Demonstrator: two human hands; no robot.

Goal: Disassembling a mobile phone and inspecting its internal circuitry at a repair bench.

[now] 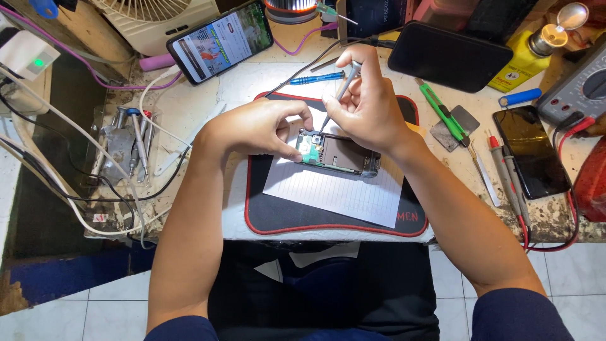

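Observation:
An opened phone [341,156] with its board showing lies on a lined white sheet [334,189] on a black, red-edged mat [278,218]. My left hand [262,129] pinches the phone's left end and holds it steady. My right hand [366,101] grips a thin silver screwdriver [344,85] upright, its tip down on the phone's upper left corner near my left fingertips.
A lit phone [221,41] leans by a white fan [154,19] at the back. A blue screwdriver [315,78], black case [448,57], green cutter [442,113], dark phone [530,151], multimeter [581,91] with red probes [505,170], yellow bottle [524,60] and a tool tray [123,142] surround the mat.

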